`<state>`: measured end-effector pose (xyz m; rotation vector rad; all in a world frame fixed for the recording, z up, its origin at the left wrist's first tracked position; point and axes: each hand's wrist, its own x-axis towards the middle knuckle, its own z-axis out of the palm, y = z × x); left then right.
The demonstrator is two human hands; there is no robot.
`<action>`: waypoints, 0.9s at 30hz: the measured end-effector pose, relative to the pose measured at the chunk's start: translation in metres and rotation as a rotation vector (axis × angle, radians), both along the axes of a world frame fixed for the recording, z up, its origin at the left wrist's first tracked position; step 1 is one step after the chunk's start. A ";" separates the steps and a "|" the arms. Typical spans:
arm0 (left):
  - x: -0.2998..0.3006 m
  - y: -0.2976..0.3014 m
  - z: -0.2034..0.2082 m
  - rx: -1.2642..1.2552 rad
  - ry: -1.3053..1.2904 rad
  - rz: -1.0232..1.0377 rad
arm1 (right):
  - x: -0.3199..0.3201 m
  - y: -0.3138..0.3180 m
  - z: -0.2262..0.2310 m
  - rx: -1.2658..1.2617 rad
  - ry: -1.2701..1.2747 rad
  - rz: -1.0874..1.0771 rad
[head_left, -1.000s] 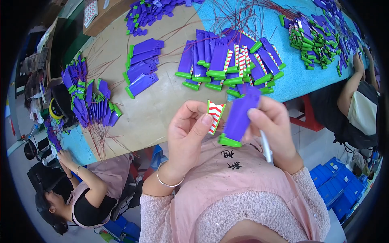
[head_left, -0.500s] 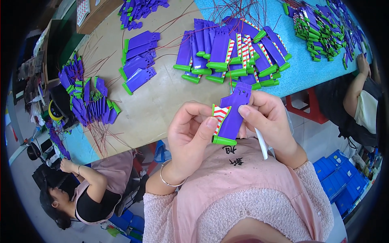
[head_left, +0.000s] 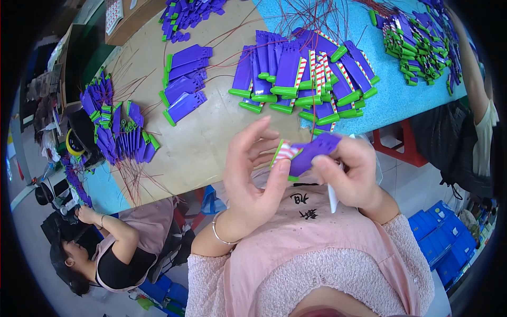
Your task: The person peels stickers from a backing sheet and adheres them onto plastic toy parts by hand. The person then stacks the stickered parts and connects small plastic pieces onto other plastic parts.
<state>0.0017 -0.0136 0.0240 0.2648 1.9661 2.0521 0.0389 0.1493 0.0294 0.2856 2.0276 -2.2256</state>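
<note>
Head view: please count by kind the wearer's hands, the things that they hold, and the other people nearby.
Wearer's hands: 2 (left hand, right hand)
Purple flat plastic piece with green edge, held by both hands: 1
Thin white stick in the right hand: 1
Other people: 2 (person at lower left, person at right edge)
Total: 6

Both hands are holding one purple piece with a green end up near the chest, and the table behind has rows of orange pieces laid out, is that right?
Not quite: the head view shows the rows on the table are purple pieces with green ends, not orange. The left hand and right hand do hold one purple piece together.
</note>
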 end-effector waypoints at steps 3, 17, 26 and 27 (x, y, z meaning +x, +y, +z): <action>-0.005 0.004 0.003 0.052 0.090 -0.034 | 0.004 -0.006 -0.004 0.137 0.162 0.168; 0.000 -0.021 -0.018 -0.145 0.436 -0.058 | -0.001 0.001 -0.007 -0.432 -0.041 0.141; -0.005 -0.003 -0.003 -0.208 0.435 -0.108 | 0.008 -0.005 -0.015 -0.360 0.140 -0.011; -0.006 -0.003 -0.005 -0.229 0.519 -0.140 | 0.008 -0.002 -0.018 -0.311 0.194 -0.031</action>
